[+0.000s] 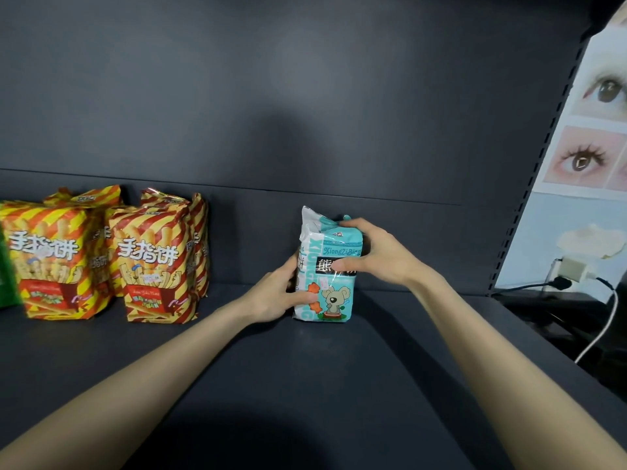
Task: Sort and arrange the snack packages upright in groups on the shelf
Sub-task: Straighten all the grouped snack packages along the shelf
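Gripped by left hand (pixel 276 295) and right hand (pixel 375 257), the teal bear-biscuit pack (pixel 327 293) is steadied upright, three o'clock of striped packs (pixel 152 262).

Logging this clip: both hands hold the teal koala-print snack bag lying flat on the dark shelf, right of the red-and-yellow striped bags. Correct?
Not flat: the head view shows the teal koala-print snack bag standing upright; the rest is right.

A green pack (pixel 6 276) is mostly cut off at the left edge
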Demonstrator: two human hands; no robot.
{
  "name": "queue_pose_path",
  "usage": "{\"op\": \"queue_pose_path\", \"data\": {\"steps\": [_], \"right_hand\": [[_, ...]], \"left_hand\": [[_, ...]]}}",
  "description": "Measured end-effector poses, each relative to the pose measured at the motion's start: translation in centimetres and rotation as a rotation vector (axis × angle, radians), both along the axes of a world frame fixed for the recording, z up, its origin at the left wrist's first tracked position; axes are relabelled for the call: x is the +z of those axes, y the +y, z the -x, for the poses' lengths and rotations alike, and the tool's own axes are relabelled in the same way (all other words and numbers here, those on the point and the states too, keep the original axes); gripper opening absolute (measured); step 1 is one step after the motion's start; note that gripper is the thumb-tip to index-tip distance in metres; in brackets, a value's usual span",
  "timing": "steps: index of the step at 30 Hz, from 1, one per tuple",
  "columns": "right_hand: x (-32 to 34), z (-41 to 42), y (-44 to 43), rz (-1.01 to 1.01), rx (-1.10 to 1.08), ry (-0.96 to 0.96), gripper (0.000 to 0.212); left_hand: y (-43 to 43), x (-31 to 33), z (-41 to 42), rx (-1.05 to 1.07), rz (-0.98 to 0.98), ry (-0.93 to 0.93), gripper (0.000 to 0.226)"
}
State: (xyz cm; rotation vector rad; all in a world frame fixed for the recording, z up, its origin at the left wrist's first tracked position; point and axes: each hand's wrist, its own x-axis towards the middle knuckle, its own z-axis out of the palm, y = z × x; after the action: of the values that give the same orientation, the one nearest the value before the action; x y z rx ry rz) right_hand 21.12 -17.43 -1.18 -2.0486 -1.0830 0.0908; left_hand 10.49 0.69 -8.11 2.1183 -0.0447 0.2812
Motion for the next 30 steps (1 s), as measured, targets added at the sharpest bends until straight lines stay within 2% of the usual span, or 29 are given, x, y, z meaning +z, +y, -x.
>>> {"op": "queue_pose_path", "data": {"steps": [13, 21, 26, 30], "right_hand": [[-0.6, 4.4, 7.2, -0.039, 0.061, 0.021, 0.07], [-0.9, 6.0, 9.4, -0.043, 0.043, 0.042, 0.07], [-0.6, 7.1, 9.7, -0.006, 0.0, 0.016, 0.078], [0.1, 8.1, 9.4, 0.013, -0.025, -0.009, 0.089]], "left_hand": [[5.0, -0.3, 5.6, 0.11, 0.012, -0.007, 0.071], [6.1, -0.1, 7.5, 0.175, -0.051, -0.036, 0.067], [6.1, -0.4, 7.9, 0.197, -0.048, -0.045, 0.065], [6.2, -0.9, 7.9, 0.201, -0.041, -0.025, 0.075]]}}
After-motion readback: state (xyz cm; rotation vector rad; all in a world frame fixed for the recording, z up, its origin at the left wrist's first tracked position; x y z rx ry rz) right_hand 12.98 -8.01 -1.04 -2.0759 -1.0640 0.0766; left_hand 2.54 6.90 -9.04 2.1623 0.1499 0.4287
